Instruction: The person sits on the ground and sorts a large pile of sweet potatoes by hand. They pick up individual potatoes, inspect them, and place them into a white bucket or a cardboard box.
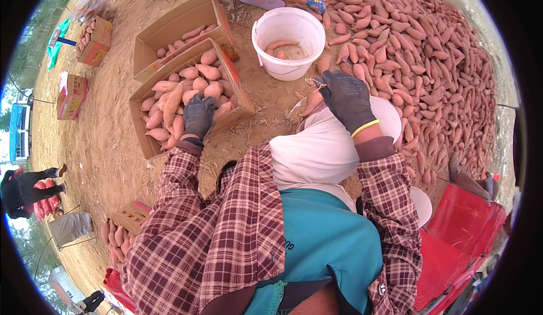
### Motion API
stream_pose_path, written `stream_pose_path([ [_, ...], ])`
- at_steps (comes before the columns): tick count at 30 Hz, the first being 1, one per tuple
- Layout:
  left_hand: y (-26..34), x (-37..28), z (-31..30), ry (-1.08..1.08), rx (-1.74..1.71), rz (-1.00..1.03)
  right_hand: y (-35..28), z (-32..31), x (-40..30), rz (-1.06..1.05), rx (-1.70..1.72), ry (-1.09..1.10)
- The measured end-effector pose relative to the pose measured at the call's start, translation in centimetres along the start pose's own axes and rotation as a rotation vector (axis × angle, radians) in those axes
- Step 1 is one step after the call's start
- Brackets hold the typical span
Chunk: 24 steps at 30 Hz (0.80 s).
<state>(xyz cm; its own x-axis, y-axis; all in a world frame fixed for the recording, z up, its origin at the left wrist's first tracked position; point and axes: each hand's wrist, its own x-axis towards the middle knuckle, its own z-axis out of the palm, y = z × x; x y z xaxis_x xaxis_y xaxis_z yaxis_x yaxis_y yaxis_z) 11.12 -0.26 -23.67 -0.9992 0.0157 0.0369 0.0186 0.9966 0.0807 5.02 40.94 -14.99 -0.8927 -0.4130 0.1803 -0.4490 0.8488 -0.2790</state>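
My left hand, in a dark work glove, reaches into the near cardboard box. Its curled fingers touch the sweet potatoes piled there; whether they grip one is hidden by the glove. Above my knee, my right hand, gloved too and with a yellow band at the wrist, has its fingers closed at the upper end of a single sweet potato. Dry root strands show at those fingertips. A white plastic bucket stands just beyond, with a few sweet potatoes at its bottom.
A large heap of sweet potatoes spreads along the right. Behind the near box stands a second cardboard box, partly filled. Opposite me, a co-worker's gloved hand touches the heap's edge. More boxes stand at left; a red chair is at lower right.
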Motion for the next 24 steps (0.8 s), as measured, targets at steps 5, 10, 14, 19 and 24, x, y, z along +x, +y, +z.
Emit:
stream_pose_path([
  [5, -1.3, 3.5, -0.9, 0.303, -0.06, -0.004, -0.5, -0.9, -0.1, 0.03, 0.01, -0.033],
  [10, 0.4, 3.8, 0.4, -0.132, 0.114, 0.025, 0.3, 0.2, 0.1, -0.107, 0.02, 0.182],
  [14, 0.4, 4.5, 1.9, -0.166, -0.006, 0.004, 0.3, 0.5, -0.1, -0.089, -0.002, 0.115],
  [19, 1.0, 4.3, 0.5, -0.239, 0.034, 0.004, 0.6, 0.5, 0.1, -0.068, -0.004, -0.021],
  [24, 0.9, 4.9, 4.4, 0.139, 0.341, -0.044, 0.6, 0.8, 0.5, -0.094, -0.044, -0.03],
])
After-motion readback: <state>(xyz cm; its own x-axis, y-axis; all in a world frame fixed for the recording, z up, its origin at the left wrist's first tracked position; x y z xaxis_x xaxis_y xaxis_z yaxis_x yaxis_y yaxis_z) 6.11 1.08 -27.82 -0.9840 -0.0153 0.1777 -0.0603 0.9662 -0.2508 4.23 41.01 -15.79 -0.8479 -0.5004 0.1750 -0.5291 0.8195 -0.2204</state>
